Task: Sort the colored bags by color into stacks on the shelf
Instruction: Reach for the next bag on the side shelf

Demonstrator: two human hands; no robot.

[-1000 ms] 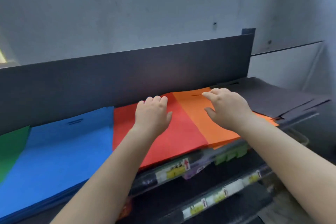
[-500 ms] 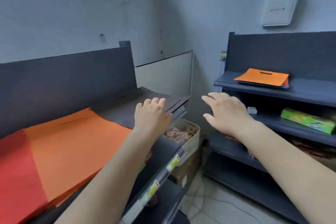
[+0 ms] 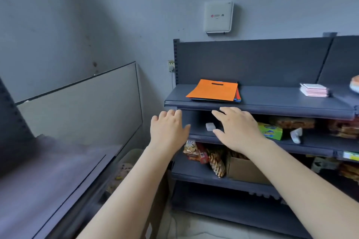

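Both hands out, empty: left hand point(image 3: 168, 129) and right hand point(image 3: 238, 129) fingers spread apart; orange bag point(image 3: 212, 90) tops the pile at twelve o'clock on the shelf point(image 3: 272, 104).

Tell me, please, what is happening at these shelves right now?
A person is reaching with both hands, empty, toward a dark shelf unit. The left hand and right hand are open, fingers spread, just below the top shelf and touching nothing. On that shelf lies a small mixed pile of bags with an orange one on top and red and blue edges showing beneath, not yet picked up. Snack packets fill the lower shelves.
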